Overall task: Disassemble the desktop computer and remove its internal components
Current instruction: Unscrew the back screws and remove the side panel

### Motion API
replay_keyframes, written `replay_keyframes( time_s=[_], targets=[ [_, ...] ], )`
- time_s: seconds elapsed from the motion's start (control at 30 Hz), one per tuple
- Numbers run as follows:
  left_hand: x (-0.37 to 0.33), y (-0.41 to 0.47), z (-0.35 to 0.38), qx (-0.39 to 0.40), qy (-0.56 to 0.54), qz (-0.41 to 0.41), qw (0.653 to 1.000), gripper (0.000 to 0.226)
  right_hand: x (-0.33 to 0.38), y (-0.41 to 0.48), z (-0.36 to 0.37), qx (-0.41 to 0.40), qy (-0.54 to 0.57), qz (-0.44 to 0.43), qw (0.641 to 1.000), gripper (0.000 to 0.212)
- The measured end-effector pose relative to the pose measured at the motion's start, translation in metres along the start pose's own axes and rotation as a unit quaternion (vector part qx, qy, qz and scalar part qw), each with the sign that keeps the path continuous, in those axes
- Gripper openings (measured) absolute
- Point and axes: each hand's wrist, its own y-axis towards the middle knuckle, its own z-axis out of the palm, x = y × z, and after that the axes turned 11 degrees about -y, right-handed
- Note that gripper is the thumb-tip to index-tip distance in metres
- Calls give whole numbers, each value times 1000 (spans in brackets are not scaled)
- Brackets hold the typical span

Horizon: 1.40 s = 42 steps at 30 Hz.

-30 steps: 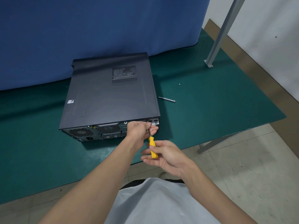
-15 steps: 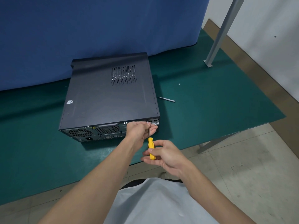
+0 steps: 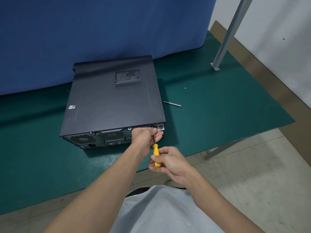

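Black computer case (image 3: 107, 105), yellow-handled screwdriver (image 3: 156, 154), green table mat (image 3: 218, 115), blue curtain (image 3: 101, 31).

Count: desktop computer (image 3: 111, 101), 1. Yellow-handled screwdriver (image 3: 156, 153), 1. Loose metal bit (image 3: 172, 104), 1. Small loose screw (image 3: 185, 88), 1. Metal post (image 3: 225, 36), 1. Tabletop (image 3: 235, 115), 1.

Fingers of right hand (image 3: 170, 163) curling tighter round yellow handle of screwdriver (image 3: 156, 154), rolling it; handle edging slightly left.

A green-matted table (image 3: 218, 123) bears the computer case (image 3: 109, 101), a metal rod (image 3: 172, 104) and a screw (image 3: 185, 88).
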Motion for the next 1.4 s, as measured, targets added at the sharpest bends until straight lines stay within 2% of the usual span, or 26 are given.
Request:
replay_keyframes(
  time_s=[0.13,0.3,0.4,0.6,0.67,0.77,0.9,1.03,1.17,1.4],
  targets=[
    [1,1,2,-45,33,28,998,11,-4,2,3,-36,-30,-3,999,19],
    [1,1,3,-8,2,13,1000,10,0,0,-9,31,95,20,995,16],
    [2,3,1,4,-5,6,1000,10,-1,1,-8,5,69,10,998,15],
    [2,11,5,-66,23,26,997,8,2,2,1,-66,31,10,997,21],
    [3,12,7,-74,17,26,997,8,4,1,2,-66,26,7,997,11],
    [5,12,6,-83,10,33,996,9,6,-1,1,-53,59,13,997,17],
    [7,8,-1,-30,-44,22,998,18,9,-3,3,-35,60,9,998,10],
    [4,5,-5,19,-109,-21,994,32,11,-2,6,-50,19,14,998,18],
    [2,5,-7,30,-105,-40,993,45,11,0,5,-81,-1,25,996,26],
    [2,6,-7,6,-50,-3,999,24,11,1,3,-81,-4,21,996,15]
  ],
)
